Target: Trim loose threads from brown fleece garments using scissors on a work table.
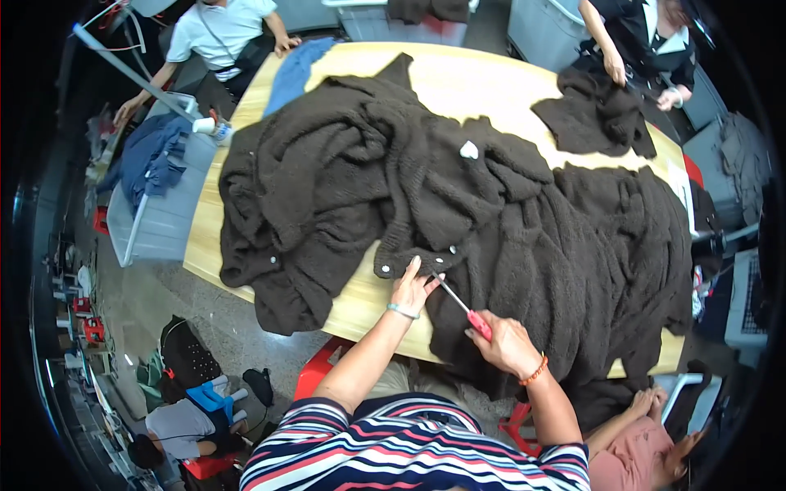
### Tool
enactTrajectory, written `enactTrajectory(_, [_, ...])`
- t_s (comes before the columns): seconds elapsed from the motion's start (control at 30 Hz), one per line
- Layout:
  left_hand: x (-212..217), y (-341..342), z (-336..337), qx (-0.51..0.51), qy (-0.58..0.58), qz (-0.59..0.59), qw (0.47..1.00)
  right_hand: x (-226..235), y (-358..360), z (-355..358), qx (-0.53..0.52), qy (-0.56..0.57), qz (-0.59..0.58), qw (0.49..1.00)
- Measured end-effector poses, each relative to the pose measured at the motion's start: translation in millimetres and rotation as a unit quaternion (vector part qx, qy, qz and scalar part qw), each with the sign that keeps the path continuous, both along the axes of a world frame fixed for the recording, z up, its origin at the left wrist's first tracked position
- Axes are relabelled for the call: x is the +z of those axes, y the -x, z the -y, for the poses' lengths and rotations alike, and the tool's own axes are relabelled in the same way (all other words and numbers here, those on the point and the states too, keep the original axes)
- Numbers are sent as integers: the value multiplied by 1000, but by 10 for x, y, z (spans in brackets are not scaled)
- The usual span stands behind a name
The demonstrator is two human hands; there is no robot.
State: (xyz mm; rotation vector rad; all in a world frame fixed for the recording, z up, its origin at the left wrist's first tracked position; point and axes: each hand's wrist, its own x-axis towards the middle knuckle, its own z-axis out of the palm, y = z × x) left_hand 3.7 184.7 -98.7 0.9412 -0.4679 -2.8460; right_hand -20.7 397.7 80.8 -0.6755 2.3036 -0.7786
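A heap of dark brown fuzzy garments [524,237] covers much of the light wooden table. At its near edge, my left hand [412,288] pinches a strip of garment edge, with fingers closed at the fabric. Small white round buttons [440,261] dot that strip on both sides of my fingertips. My right hand [505,345] is closed around the red handle of a screwdriver-like tool [455,295]. Its thin metal shaft slants up and left, with the tip close to my left fingers at the cloth. Whether the tip touches a button I cannot tell.
The wooden table [483,78] has a blue garment [299,69] at its far left and a separate brown piece [594,110] at far right, handled by a person. A grey bin [168,225] with blue clothing stands left. Other people sit around; a red stool [319,366] is below.
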Motion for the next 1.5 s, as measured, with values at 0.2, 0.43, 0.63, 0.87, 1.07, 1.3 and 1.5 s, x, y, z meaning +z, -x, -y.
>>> enactTrajectory(0.2, [3,370,-211,-26,-8,96,995,90,117,-39,-33,-29,8,999])
enactTrajectory(0.43, [173,464,-209,0,156,10,988,63,145,-131,-75,-78,-4,994])
enactTrajectory(0.63, [121,228,-80,-54,193,-9,980,-5,105,-224,-28,-83,15,996])
enactTrajectory(0.87, [14,465,-267,-55,-42,71,995,-8,112,-228,-56,-47,1,997])
enactTrajectory(1.07, [38,619,-286,-62,68,34,995,55,220,-223,-100,-69,-33,992])
enactTrajectory(1.3, [128,431,-158,-59,234,-72,968,93,216,-199,-42,-76,-5,996])
enactTrajectory(1.5, [5,291,4,-74,211,-124,967,109,201,-167,-33,-68,13,997])
